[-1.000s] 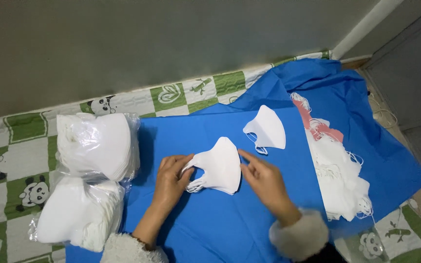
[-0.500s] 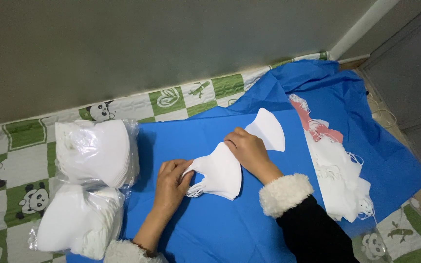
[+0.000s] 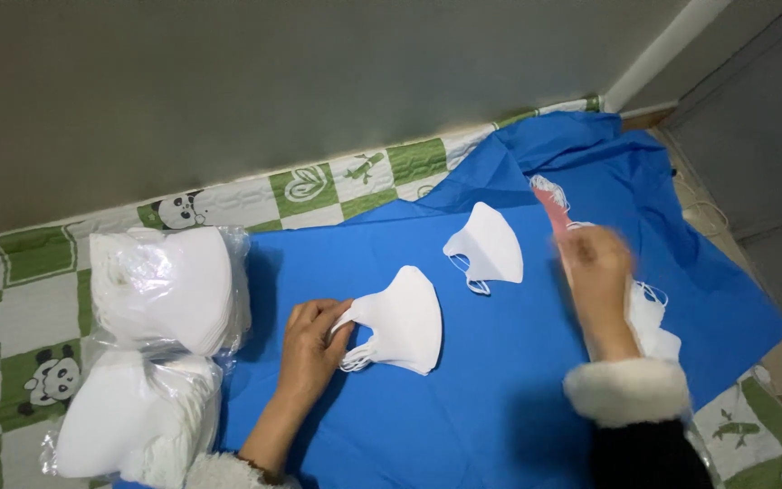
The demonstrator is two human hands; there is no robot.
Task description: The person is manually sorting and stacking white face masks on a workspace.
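**Right hand leaves the stack and reaches for the loose pile**

Head view: the left hand [image 3: 311, 349] rests on the blue cloth [image 3: 500, 407], its fingers curled around the ear-loop end of a small stack of white masks [image 3: 402, 319], pinching that edge between thumb and fingertips. The stack lies flat on the cloth, just to the right of that hand.

Half a second ago the right hand sat between this stack and the single mask [image 3: 489, 246] lying further up the cloth. Now the right hand [image 3: 597, 272] has swung away to the right and hovers over the loose pile of masks [image 3: 649, 317] along the cloth's right side. It is blurred by motion, so I cannot tell how far its fingers are open or whether they have hold of anything. The single mask has stayed where it was, apart from both hands.

Judging from that shift, the stack is being held steady while another mask is fetched from the pile, so the gathering looks to be mid-cycle.

At the left, two clear bags of packed masks [image 3: 169, 290] sit one above the other on the panda-print mat [image 3: 29, 312], untouched.
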